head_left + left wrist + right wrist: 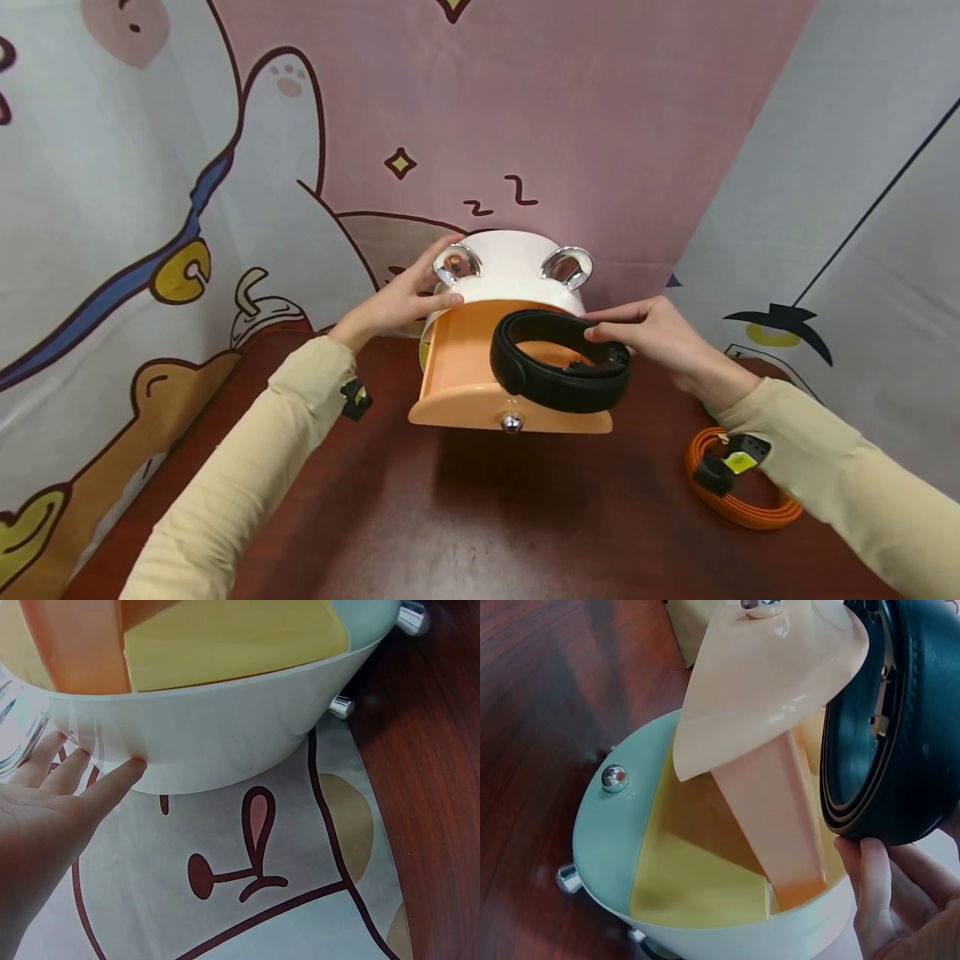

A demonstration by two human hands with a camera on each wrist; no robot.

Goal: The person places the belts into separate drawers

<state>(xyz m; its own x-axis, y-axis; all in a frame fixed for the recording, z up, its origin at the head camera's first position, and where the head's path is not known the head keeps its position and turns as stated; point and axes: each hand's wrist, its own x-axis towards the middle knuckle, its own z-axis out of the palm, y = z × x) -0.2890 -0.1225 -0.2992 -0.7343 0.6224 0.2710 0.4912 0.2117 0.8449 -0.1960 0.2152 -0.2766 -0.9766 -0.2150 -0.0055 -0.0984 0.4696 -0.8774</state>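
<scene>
A small white drawer cabinet [512, 260] with two chrome ear-shaped loops on top stands on the table. Its orange drawer [457, 358], with a round silver knob [512, 423], is pulled out. My left hand [393, 307] rests on the cabinet's left upper side; in the left wrist view its straight fingers [112, 787] touch the white shell [217, 739]. Between thumb and fingers, my right hand [663, 337] pinches a coiled black belt [562, 397] over the right part of the open drawer. The right wrist view shows the belt's layered coil [930, 742] beside the drawer front [772, 705].
A coiled orange belt [753, 514] lies on the dark red-brown table [360, 517] at the right, below my right wrist. Below the orange drawer are a yellow front [690, 870] and a green front [611, 832]. A cartoon-printed cloth [600, 125] hangs behind the cabinet.
</scene>
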